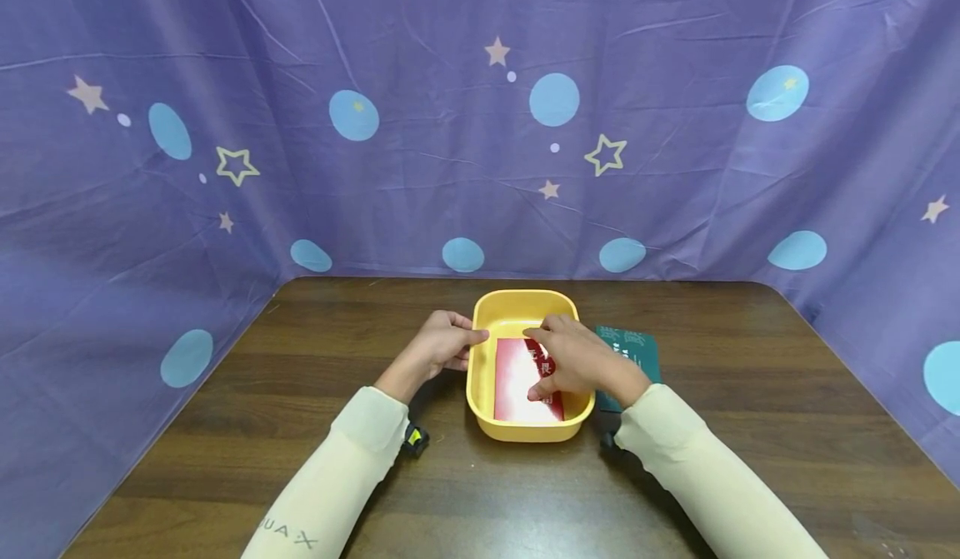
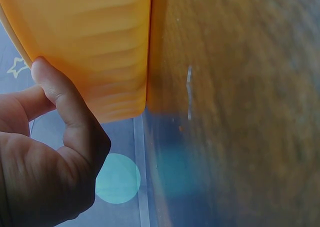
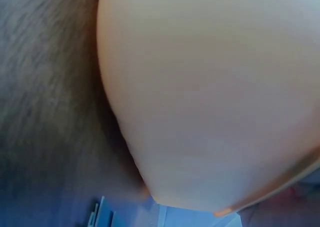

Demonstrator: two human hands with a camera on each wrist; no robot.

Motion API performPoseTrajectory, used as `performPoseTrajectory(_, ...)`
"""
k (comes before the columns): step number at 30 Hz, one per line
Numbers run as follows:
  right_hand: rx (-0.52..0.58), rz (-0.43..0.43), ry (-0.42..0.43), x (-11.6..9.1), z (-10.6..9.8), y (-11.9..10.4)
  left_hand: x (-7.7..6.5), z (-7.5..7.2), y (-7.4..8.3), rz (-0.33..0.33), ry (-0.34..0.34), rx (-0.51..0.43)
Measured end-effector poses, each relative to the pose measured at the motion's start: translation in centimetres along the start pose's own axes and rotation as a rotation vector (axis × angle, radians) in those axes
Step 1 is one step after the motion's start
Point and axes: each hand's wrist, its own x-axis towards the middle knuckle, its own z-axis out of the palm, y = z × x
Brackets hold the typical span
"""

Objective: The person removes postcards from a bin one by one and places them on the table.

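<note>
Pinching the left rim of the yellow tub [image 1: 525, 435] between thumb and fingers of the left hand [image 1: 441, 342], perhaps to stop it sliding on the brown table [image 1: 315, 376]. Holding the right hand [image 1: 579, 361] down inside the tub, over the right part of the red book [image 1: 516, 376], with thumb and pointer finger spread well apart, maybe to cover more of it. Cannot tell how firmly touching, with the undersides of those fingers hidden. Looking flat inside the tub, with the book's near edge close to the near wall and only a thin gap along the left wall. More room to shift toward the far wall. Partly blocking the view of a green book [image 1: 637, 349], just beside the tub on the right, perhaps put there to be out of the way. Easier to slide the tub left than right, with a purple curtain [image 1: 450, 109] behind the far table edge
</note>
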Motion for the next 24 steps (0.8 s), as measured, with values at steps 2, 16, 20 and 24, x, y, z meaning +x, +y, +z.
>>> performPoseTrajectory(2,0.037,-0.006,0.026,0.0,0.0,0.2,0.0,0.0,0.0,0.000,0.001,0.000)
performPoseTrajectory(16,0.192,0.026,0.083,-0.3,-0.9,0.2,0.2,0.0,-0.2,0.002,-0.005,-0.008)
performPoseTrajectory(20,0.181,-0.002,0.140,-0.3,-1.6,0.2,0.2,0.0,-0.1,0.003,-0.002,0.000)
performPoseTrajectory(24,0.176,-0.037,0.187,-0.4,-2.2,0.1,0.1,0.0,-0.1,0.002,-0.002,0.002)
